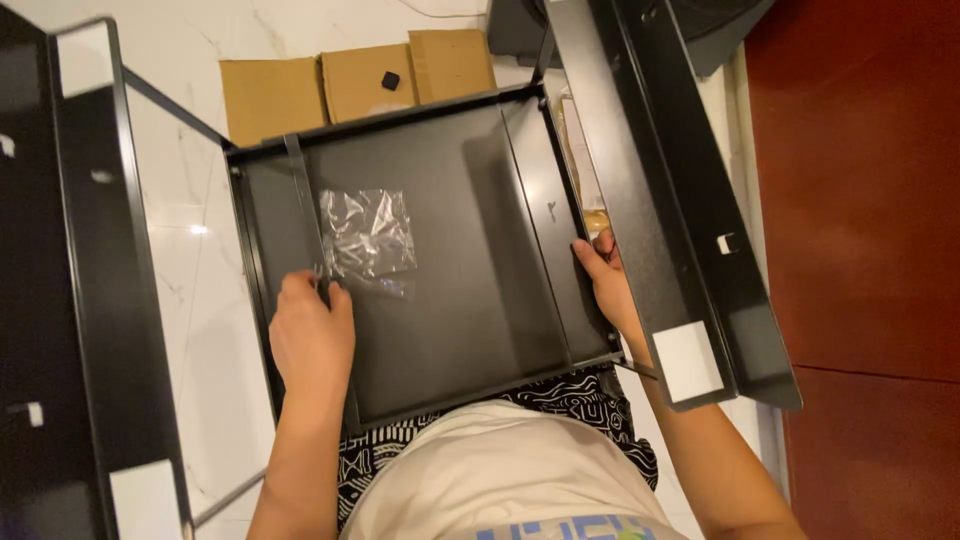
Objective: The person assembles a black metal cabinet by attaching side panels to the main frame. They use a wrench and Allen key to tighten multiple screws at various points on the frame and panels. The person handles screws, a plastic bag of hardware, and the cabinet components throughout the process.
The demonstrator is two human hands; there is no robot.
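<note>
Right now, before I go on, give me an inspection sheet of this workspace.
Surface: white marble floor, a glare spot on it.
Job's things: black metal tray panel lying flat on the lap; black side panels at left and right.
Clutter: clear plastic bag on the tray; cardboard pieces with a small black part on top.
Grips: left hand on the tray's left rail, holding a small tool; right hand at its right edge.
Cables: nothing seen.
Surroundings: dark red wall at right.
</note>
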